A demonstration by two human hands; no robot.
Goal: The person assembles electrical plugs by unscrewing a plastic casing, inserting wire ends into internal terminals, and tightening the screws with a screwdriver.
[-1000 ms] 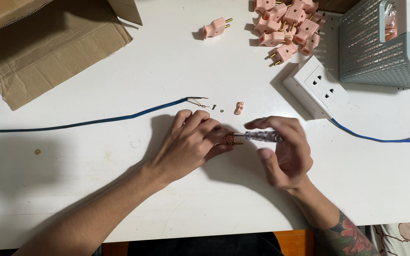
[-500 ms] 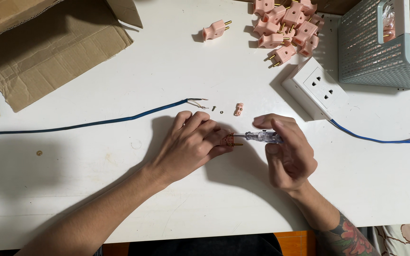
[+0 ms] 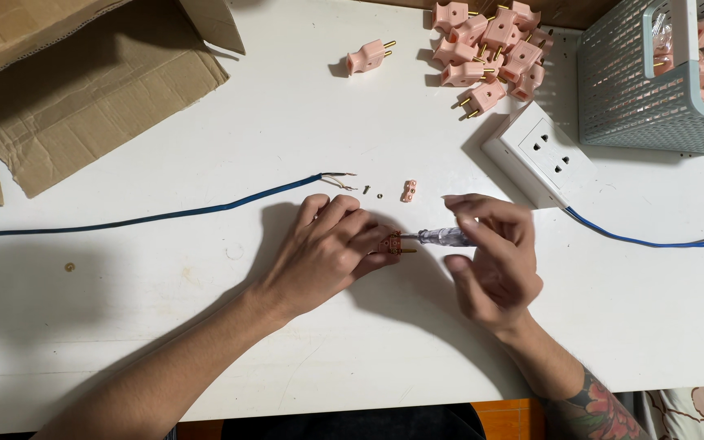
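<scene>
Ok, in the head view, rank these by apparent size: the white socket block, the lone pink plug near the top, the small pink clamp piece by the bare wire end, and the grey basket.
Largest to smallest:
1. grey basket, though cut off by the frame
2. white socket block
3. lone pink plug
4. small pink clamp piece
All lie on the same table, so nearness hardly skews this.

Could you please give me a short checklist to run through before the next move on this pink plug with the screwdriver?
1. Plug part pinned in the left hand: ok, fingertips hold it on the white table.
2. Screwdriver in the right hand, tip at the plug part: ok; whether it sits in a screw head, cannot tell.
3. Loose screws and small pink clamp piece lying near: ok.
4. Blue cable end bared and within reach: ok, but not yet in the plug.
5. Socket block out of the hands' way: ok.
</scene>
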